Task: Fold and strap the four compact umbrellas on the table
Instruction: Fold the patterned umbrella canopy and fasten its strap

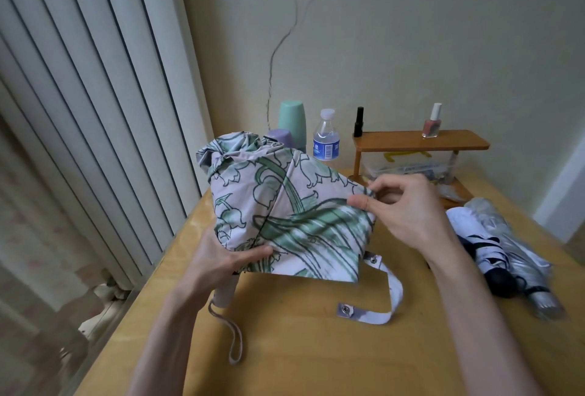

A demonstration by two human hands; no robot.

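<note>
Our left hand (221,261) wraps its fingers round the floral umbrella (285,205) — our right hand (408,209) pinches its cloth edge. Its snap strap (380,297) hangs loose over the table (300,348).

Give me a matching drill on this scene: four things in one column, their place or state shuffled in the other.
1 floral umbrella
2 strap
3 pink polish
4 silver umbrella

A on the shelf
B unsnapped, loose
C held by left hand and right hand
D lying on the table, right side

Pairs: 1-C, 2-B, 3-A, 4-D
</note>
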